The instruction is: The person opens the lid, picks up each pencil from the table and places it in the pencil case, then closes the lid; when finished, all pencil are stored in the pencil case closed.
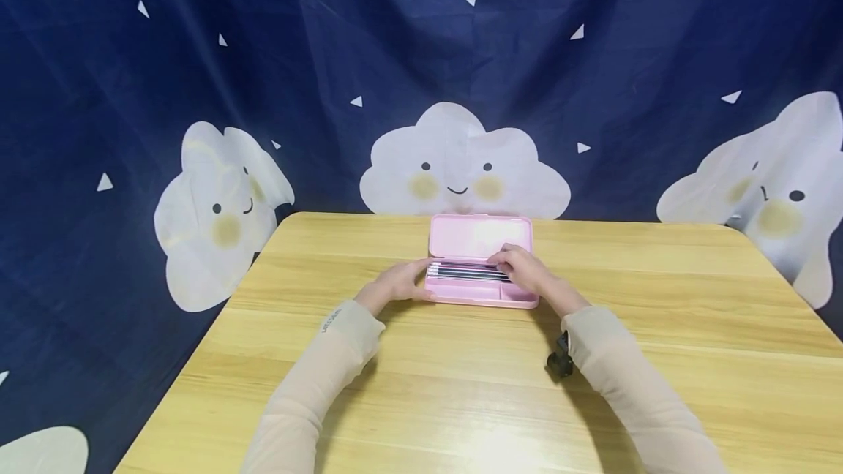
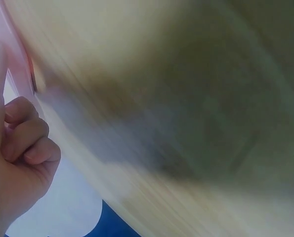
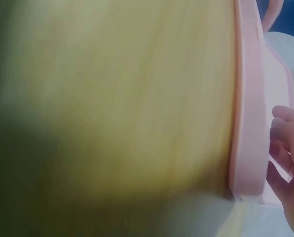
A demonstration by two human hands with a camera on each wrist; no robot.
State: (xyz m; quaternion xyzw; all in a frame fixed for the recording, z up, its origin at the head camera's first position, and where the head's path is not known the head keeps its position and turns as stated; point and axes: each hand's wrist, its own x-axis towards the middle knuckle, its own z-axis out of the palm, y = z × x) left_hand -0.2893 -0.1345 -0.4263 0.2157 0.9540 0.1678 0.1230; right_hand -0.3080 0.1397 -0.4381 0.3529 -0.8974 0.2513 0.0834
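Note:
An open pink pencil case [image 1: 470,292] lies on the table with its lid [image 1: 464,236] raised at the back. Several dark and striped pencils [image 1: 461,271] lie side by side in its long rear compartment, white ends to the left. My left hand [image 1: 398,281] holds the case's left end, thumb at the front corner and a finger at the back; its other fingers curl in the left wrist view [image 2: 25,133]. My right hand [image 1: 522,269] reaches over the right end, bent fingertips at the pencils' right ends. Whether they pinch a pencil is hidden.
The wooden table [image 1: 435,386] carries the case near its far edge. Behind it hangs a dark blue curtain [image 1: 408,42] with white clouds and triangles. A small black device [image 1: 560,358] hangs at my right sleeve cuff.

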